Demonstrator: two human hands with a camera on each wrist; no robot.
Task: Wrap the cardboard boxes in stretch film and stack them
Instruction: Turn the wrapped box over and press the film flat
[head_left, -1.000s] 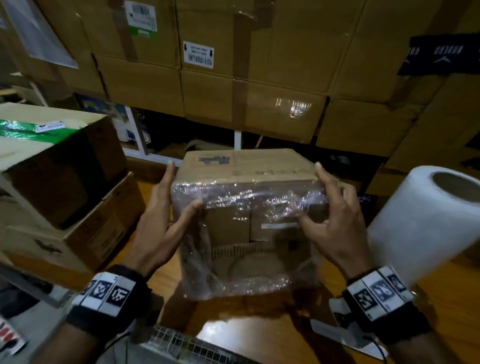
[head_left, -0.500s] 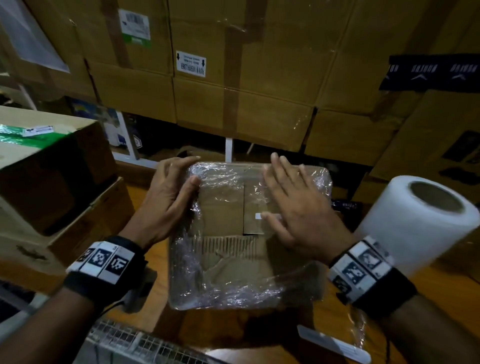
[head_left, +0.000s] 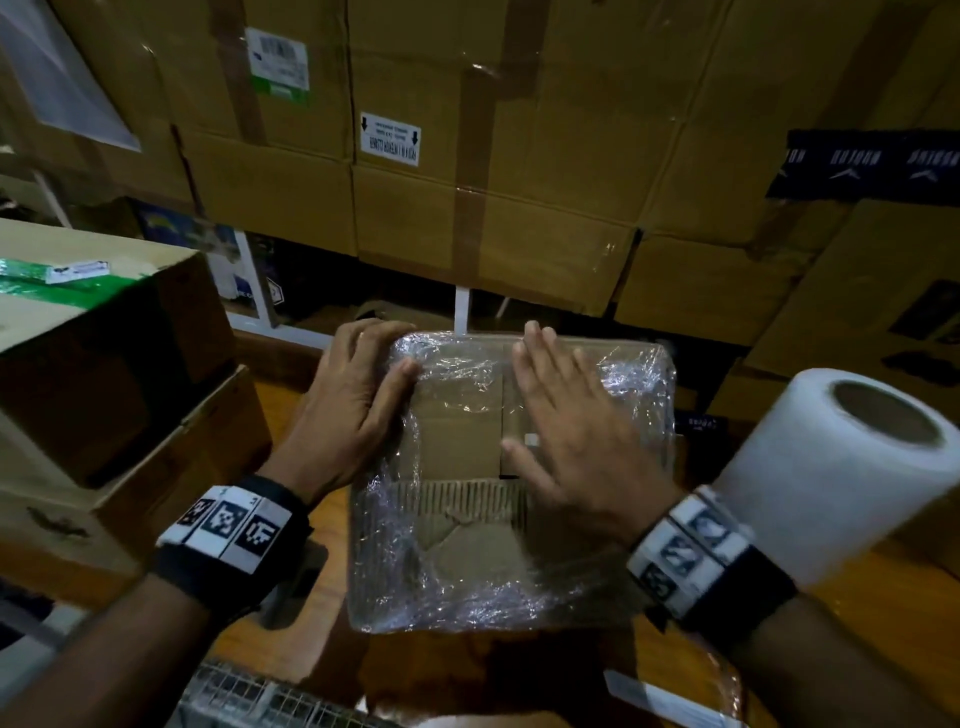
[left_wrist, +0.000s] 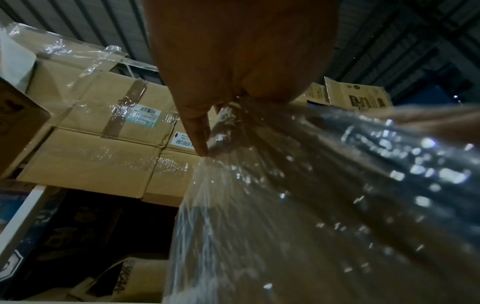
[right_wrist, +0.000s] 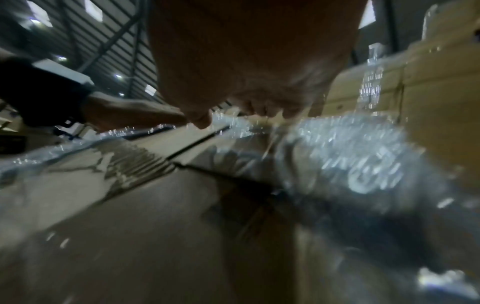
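Head view, we see: R hand (head_left: 566, 431) flat, fingers straight, pressing film-wrapped box (head_left: 467, 561) top; L hand (head_left: 353, 405) curled round its left edge. Label txt unreadable.

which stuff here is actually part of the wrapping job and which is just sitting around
In use:
- film-wrapped box, on the wooden table
- left hand, holding the box's left edge
- right hand, flat on top
- stretch film roll

Lying about:
- stacked boxes at left
- wall of cartons behind
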